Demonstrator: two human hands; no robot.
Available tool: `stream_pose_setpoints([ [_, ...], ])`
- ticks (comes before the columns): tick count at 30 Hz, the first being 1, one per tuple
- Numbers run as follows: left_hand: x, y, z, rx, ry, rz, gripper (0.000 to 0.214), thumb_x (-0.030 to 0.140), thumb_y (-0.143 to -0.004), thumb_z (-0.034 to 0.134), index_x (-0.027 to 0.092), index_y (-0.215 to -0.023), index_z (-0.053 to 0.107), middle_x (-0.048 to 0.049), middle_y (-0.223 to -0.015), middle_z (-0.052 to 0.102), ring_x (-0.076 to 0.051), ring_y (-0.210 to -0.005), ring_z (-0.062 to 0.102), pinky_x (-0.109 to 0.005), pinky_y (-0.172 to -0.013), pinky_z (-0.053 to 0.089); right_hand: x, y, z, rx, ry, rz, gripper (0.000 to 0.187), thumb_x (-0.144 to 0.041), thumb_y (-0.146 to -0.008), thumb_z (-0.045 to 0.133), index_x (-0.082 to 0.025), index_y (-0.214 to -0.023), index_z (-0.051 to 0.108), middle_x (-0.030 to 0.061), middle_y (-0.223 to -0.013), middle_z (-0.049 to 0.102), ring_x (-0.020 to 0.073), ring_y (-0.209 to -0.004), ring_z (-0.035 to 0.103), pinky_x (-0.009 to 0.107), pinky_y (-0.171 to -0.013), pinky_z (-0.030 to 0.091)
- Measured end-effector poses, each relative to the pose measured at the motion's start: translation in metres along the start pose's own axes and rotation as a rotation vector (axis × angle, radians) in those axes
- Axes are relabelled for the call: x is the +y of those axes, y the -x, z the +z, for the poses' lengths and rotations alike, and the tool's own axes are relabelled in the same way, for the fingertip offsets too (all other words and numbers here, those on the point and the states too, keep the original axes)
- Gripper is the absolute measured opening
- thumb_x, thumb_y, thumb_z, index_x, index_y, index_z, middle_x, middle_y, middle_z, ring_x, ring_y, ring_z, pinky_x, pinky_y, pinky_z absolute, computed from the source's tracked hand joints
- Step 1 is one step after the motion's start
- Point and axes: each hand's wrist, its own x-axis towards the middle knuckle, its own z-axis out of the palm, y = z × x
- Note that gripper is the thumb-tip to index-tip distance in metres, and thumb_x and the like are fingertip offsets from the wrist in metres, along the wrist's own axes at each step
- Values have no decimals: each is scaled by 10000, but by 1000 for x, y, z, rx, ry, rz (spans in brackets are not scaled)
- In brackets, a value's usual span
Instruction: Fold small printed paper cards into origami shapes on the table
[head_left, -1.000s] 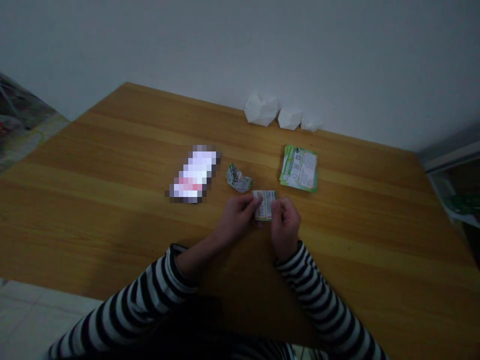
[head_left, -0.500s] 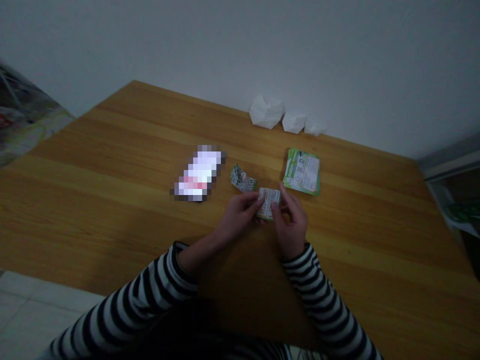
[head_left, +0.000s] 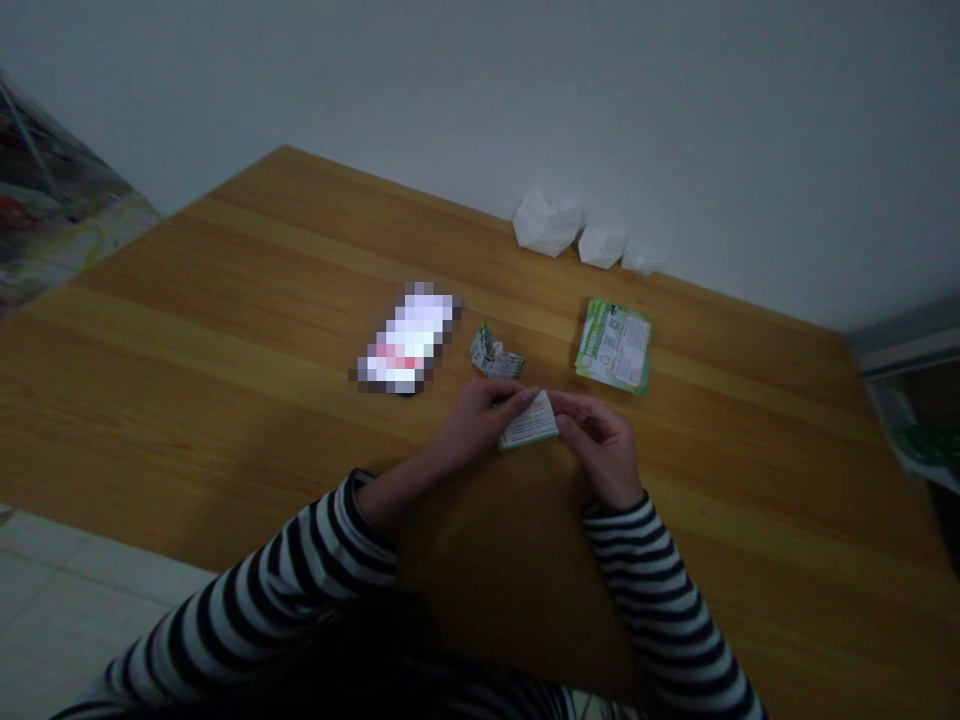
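My left hand [head_left: 480,425] and my right hand [head_left: 600,438] together hold a small folded piece of white and green printed paper [head_left: 529,421] just above the wooden table. Its left end is pinched by my left fingertips, and my right fingers press its other end. Just beyond my left hand lies a crumpled green and white paper [head_left: 495,355]. A stack of green-edged printed leaflets [head_left: 613,345] lies beyond my right hand. Further left is a white and pink item [head_left: 409,340], pixelated beyond recognition.
The wooden table [head_left: 225,300] meets a pale wall at its far edge. Several white folded paper shapes [head_left: 546,222] stand along that edge. A plastic-covered heap [head_left: 52,170] lies off the far left corner, and a green object [head_left: 926,445] lies off the right edge.
My hands have drawn apart, the right one moving right. The folded paper has turned from upright to a flatter, sideways position. The whole view has shifted slightly.
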Motion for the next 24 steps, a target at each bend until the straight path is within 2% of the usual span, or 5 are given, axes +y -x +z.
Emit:
stream_pose_setpoints([
  [7,-2,0,-1,-92,-98,59,404,463,-875,581,135,-645,636,8,-601,521,-109,-588,438,-217,-506,324,-1,-1,-1,-95,-70,105,502,-309,-788,795,-287,-1265,641,-47,-741,591,113,-655,577,236,-610,514],
  [11,-7,0,0,-181,-94,67,431,489,-889,560,137,-646,610,14,-606,499,-111,-599,435,-221,-526,340,-1,0,4,-114,-52,142,408,-355,-751,816,-263,-1129,694,-25,-774,647,131,-680,621,253,-618,538],
  [18,-7,2,4,-259,-61,45,569,600,-942,429,169,-598,566,27,-540,446,-106,-507,380,-243,-487,293,-3,0,5,58,67,74,255,-388,-714,826,-197,-703,658,-21,-605,647,117,-522,585,224,-492,487],
  [22,0,6,4,-234,-75,63,608,618,-969,338,175,-666,624,-8,-595,543,-126,-545,471,-248,-516,369,-6,0,2,36,111,72,268,-407,-714,811,-196,-658,656,-11,-585,648,114,-485,566,215,-446,466],
  [24,5,8,3,-200,-71,118,505,594,-954,421,174,-801,656,-26,-728,626,-142,-654,549,-247,-594,432,-6,-1,1,58,118,60,260,-390,-723,798,-196,-641,646,-21,-560,629,109,-462,551,210,-428,455],
])
